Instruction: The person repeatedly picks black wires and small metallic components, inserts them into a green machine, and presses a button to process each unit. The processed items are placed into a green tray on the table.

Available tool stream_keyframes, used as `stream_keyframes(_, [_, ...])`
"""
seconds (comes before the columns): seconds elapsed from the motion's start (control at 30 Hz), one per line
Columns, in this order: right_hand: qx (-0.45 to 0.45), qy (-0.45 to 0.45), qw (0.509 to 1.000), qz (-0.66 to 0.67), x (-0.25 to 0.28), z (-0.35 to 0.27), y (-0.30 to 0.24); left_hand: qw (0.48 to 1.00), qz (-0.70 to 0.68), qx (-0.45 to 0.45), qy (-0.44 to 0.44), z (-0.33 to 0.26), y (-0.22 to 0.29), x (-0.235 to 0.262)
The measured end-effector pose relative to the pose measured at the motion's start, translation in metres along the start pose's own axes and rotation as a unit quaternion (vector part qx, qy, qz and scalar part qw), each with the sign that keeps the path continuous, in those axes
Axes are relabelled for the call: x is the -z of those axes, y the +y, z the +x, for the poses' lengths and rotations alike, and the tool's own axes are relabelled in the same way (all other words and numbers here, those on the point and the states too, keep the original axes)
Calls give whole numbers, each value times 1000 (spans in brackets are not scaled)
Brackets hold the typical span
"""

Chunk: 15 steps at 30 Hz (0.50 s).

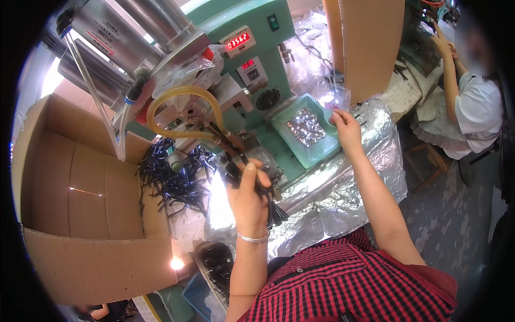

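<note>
My left hand (250,196) is closed around a bunch of thin black strips (276,213), whose ends hang out below the palm. Its thumb and forefinger are up at the metal working head of a green press machine (236,107), where another dark strip end shows. My right hand (346,127) has its fingers drawn together at the right rim of a translucent green tray (327,155); what they pinch, if anything, is too small to make out. Small shiny metal pieces (307,127) lie heaped in that tray.
A tangled pile of black strips (174,174) lies left of the machine, beside an open cardboard box (91,182). A yellow hose (185,91) loops above my left hand. Crumpled foil (316,201) covers the bench front. Another person (472,107) works at the far right.
</note>
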State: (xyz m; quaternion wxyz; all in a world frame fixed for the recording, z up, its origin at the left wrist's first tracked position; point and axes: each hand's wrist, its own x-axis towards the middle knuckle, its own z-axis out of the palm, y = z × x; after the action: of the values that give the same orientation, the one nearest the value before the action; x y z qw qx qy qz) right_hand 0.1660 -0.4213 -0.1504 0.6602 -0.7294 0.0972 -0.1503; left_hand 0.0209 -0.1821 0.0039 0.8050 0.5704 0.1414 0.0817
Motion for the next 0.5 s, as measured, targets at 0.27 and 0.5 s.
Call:
stream_keyframes(0.27, [3,9,1000,3,-2,0,0,1000,15,-2,12,1,-1,0])
stream_keyframes(0.5, [3,3,1000,9,-1,0,1,999,-28,7,-25,3,-2,5])
